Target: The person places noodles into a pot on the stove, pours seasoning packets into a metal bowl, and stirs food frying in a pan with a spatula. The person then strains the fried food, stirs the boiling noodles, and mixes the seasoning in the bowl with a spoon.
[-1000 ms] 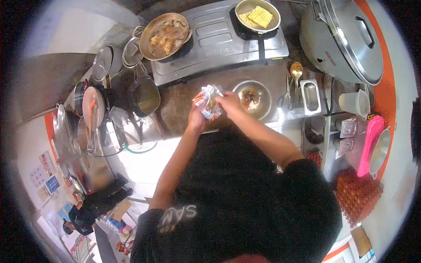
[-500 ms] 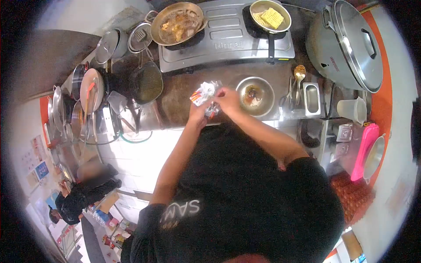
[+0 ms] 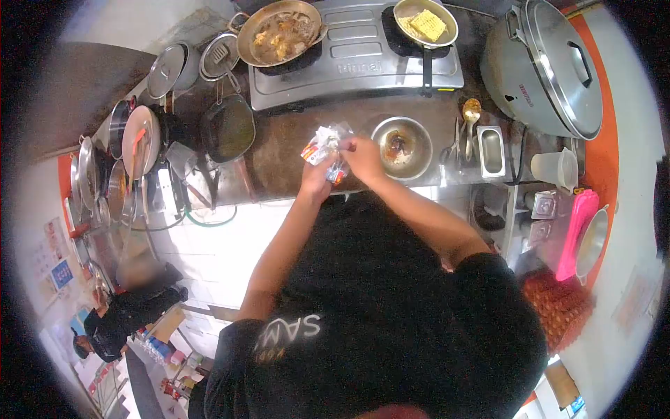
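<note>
Seen from the head camera, a left hand (image 3: 317, 180) grips a crinkled, glossy plastic packet (image 3: 325, 144) above the worktop (image 3: 283, 157); the right hand's (image 3: 365, 162) fingers pinch its side, near a round metal bowl (image 3: 420, 158). A steady left grip and light right pinch should best control the slippery film.

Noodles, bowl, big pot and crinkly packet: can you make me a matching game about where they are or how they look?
Things:
1. Noodles
2. Bowl
3. Big pot
4. Crinkly packet

Clues:
A. Held in the hands
B. Has a lid on
C. In a small pan on the stove
D. Uncovered, on the counter

Pairs: 1-C, 2-D, 3-B, 4-A
</note>
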{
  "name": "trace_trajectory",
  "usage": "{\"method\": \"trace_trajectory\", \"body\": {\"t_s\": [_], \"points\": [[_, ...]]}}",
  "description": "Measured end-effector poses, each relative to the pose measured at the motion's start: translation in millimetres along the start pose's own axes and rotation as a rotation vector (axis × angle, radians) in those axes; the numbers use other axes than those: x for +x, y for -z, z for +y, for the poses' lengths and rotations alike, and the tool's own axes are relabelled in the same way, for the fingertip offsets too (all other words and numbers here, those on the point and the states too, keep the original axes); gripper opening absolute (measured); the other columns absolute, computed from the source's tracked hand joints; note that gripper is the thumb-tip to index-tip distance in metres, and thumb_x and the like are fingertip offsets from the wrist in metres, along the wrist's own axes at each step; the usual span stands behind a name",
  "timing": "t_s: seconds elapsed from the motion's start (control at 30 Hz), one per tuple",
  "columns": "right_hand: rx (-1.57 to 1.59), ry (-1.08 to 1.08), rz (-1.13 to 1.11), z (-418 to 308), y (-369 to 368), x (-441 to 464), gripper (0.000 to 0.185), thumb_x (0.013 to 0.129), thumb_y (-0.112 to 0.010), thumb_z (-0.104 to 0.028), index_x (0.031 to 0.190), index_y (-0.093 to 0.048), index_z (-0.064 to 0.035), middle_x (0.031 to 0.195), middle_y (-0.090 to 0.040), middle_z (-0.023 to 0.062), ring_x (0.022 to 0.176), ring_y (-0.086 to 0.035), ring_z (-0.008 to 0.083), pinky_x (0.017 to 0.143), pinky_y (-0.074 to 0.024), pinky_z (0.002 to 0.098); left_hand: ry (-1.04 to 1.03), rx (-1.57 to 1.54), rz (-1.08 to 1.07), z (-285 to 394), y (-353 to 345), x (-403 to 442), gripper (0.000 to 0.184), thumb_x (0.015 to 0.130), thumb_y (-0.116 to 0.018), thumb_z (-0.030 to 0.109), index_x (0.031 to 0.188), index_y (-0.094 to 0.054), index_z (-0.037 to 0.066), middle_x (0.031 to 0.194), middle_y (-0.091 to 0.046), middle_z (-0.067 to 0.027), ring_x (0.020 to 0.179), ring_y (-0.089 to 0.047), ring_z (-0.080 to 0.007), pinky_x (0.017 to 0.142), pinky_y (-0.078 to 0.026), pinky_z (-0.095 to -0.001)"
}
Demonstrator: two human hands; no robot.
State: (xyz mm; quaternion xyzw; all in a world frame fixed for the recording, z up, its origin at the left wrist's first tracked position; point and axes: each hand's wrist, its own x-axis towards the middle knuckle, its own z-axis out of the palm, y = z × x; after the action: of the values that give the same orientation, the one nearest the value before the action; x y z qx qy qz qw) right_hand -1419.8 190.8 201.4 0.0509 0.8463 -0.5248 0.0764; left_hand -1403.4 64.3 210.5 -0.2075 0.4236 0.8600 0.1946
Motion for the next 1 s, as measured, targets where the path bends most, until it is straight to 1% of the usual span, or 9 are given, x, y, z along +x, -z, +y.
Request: {"method": "trace_trajectory", "body": {"t_s": [0.2, 0.47, 0.57, 0.7, 0.77, 0.83, 0.87, 0.97, 1.0], "points": [[-0.086, 0.03, -0.076, -15, 5, -6, 0.014, 0.068, -0.056, -0.008, 0.079, -0.058, 0.0005, 0.069, -0.06, 0.0125, 0.066, -0.059, 0.0179, 0.06, -0.0452, 0.0272, -0.084, 0.04, 0.067, -4, 0, 1, 0.032, 0.075, -0.053, -0.001, 0.106, -0.044, 0.002, 0.097, -0.054, -0.0088, 0.086, -0.055, -0.0199, 0.072, -0.047, -0.0328], [0.431, -0.002, -0.034, -11, 12, -8, 0.019, 0.072, -0.058, -0.008, 0.089, -0.05, -0.0029, 0.085, -0.055, 0.0075, 0.076, -0.057, 0.0166, 0.063, -0.0464, 0.0284, -0.098, -0.045, 0.143, -9, 17, 10, 0.029, 0.076, -0.051, -0.001, 0.104, -0.044, 0.001, 0.096, -0.055, -0.0107, 0.081, -0.057, -0.0207, 0.063, -0.05, -0.0329], [0.706, -0.194, 0.05, 13, 43, -7, 0.022, 0.07, -0.055, -0.006, 0.092, -0.051, -0.0032, 0.071, -0.056, 0.0054, 0.065, -0.055, 0.0123, 0.056, -0.0445, 0.0257, -0.088, -0.035, 0.15, -8, 21, 10, 0.029, 0.076, -0.052, 0.0, 0.104, -0.044, 0.001, 0.096, -0.055, -0.0105, 0.079, -0.057, -0.0203, 0.059, -0.051, -0.0318], [0.114, -0.48, 0.134, 132, 104, -32, 0.015, 0.067, -0.056, -0.014, 0.076, -0.057, -0.0028, 0.067, -0.057, 0.0106, 0.061, -0.057, 0.0199, 0.054, -0.0446, 0.0306, -0.039, -0.011, 0.239, -2, 16, 6, 0.03, 0.076, -0.053, 0.003, 0.105, -0.044, 0.002, 0.095, -0.054, -0.0099, 0.078, -0.057, -0.0201, 0.059, -0.05, -0.031], [-0.624, -0.038, -0.181, 271, 130, -58, 0.017, 0.066, -0.057, -0.019, 0.073, -0.058, -0.0032, 0.067, -0.058, 0.0132, 0.063, -0.057, 0.0262, 0.057, -0.0449, 0.0358, -0.068, 0.015, 0.234, -1, 17, 1, 0.029, 0.077, -0.052, 0.004, 0.105, -0.045, 0.003, 0.094, -0.054, -0.0091, 0.076, -0.057, -0.02, 0.059, -0.05, -0.0313], [-0.777, 0.006, -0.042, 366, 136, -85, 0.017, 0.067, -0.057, -0.02, 0.072, -0.058, -0.0032, 0.066, -0.057, 0.0132, 0.066, -0.057, 0.028, 0.058, -0.0448, 0.0376, -0.08, 0.013, 0.216, -1, 21, 0, 0.029, 0.077, -0.052, 0.004, 0.105, -0.045, 0.003, 0.094, -0.054, -0.0085, 0.076, -0.057, -0.0197, 0.058, -0.049, -0.0314], [-0.922, 0.055, 0.092, 386, 138, -94, 0.018, 0.068, -0.056, -0.021, 0.07, -0.058, -0.0032, 0.065, -0.057, 0.0131, 0.069, -0.056, 0.0299, 0.059, -0.0447, 0.0394, -0.096, 0.014, 0.209, -2, 24, -3, 0.029, 0.078, -0.052, 0.005, 0.105, -0.045, 0.004, 0.094, -0.055, -0.008, 0.076, -0.057, -0.0194, 0.057, -0.049, -0.0315], [-0.589, -0.348, 0.343, 260, 148, -88, 0.02, 0.07, -0.056, -0.022, 0.078, -0.057, -0.0039, 0.076, -0.057, 0.0137, 0.076, -0.055, 0.0296, 0.063, -0.0444, 0.0397, -0.049, 0.077, 0.202, 3, 17, -13, 0.028, 0.078, -0.051, 0.006, 0.106, -0.045, 0.005, 0.094, -0.054, -0.0068, 0.076, -0.057, -0.0188, 0.057, -0.049, -0.0316], [-0.581, -0.359, 0.358, 279, 139, -87, 0.02, 0.07, -0.056, -0.022, 0.078, -0.057, -0.0039, 0.076, -0.057, 0.0137, 0.076, -0.055, 0.0296, 0.063, -0.0444, 0.0397, -0.047, 0.117, 0.171, 7, 11, -17, 0.028, 0.078, -0.051, 0.007, 0.106, -0.045, 0.005, 0.094, -0.054, -0.0063, 0.075, -0.057, -0.018, 0.057, -0.049, -0.031]]}}
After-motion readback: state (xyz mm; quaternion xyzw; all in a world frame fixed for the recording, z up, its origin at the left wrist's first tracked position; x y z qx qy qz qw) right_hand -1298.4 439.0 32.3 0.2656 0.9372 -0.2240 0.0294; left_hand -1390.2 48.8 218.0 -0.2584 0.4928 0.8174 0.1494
